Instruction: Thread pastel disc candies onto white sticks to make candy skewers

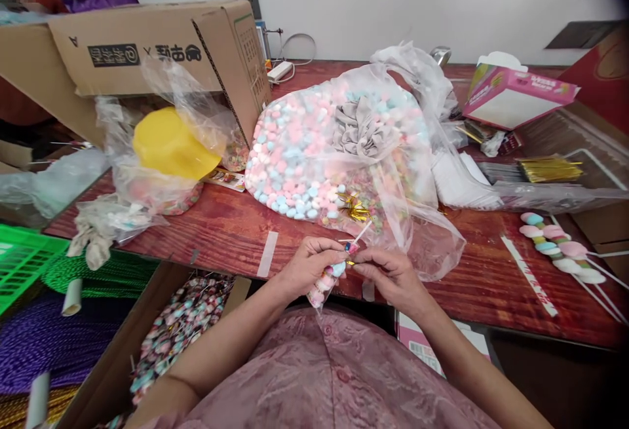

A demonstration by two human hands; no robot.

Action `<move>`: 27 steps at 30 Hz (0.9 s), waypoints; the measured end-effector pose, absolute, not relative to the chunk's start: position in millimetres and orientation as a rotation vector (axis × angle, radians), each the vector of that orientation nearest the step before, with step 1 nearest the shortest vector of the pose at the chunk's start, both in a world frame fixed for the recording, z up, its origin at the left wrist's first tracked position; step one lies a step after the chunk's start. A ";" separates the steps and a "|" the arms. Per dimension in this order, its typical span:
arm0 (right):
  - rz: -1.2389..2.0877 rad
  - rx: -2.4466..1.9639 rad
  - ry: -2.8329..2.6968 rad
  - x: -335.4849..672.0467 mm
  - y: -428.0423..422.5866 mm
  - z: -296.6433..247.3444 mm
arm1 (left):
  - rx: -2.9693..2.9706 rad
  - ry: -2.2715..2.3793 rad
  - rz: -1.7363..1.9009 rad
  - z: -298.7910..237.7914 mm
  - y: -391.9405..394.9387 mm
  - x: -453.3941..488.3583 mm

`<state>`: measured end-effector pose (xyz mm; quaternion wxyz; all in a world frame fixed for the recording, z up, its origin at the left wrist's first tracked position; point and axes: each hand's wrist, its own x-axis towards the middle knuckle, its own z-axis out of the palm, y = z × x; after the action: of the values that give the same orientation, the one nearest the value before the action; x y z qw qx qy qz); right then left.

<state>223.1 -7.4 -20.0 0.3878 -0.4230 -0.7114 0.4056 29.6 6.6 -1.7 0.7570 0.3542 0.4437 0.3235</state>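
Observation:
My left hand (307,264) is closed around a bagged marshmallow skewer (324,279) of pink, white and blue pieces, at the near edge of the red wooden table (236,232). My right hand (388,270) pinches the neck of the wrapper near the white stick, where a small gold tie shows. Just behind my hands lies a big clear bag of pink, blue and white marshmallows (314,154), with a gold twist tie (354,209) lying against it.
Two unwrapped skewers (557,247) lie at the right. Gold ties (548,168), clear sleeves and a pink box (515,95) sit behind them. A cardboard box (147,42) and a yellow lid in plastic (170,144) stand left. A carton of finished skewers (181,324) sits below left.

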 end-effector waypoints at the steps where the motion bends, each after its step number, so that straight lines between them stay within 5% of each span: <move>1: 1.031 -1.073 -1.821 224.5 -8.1 -19.9 | 0.772 0.966 0.723 -1.9 6.6 29.5; 19: 0.440 -1.022 -1.963 197.8 -9.4 -14.4 | 0.796 0.998 0.720 -12.9 0.8 26.8; 27: 0.553 -1.059 -1.956 186.6 -2.7 -27.8 | 0.872 0.971 0.714 -19.8 -5.5 11.8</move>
<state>186.6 -2.7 -27.8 0.4120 -0.4209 -0.7777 0.2199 11.8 -5.5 -19.8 0.7359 0.3968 0.4421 0.3248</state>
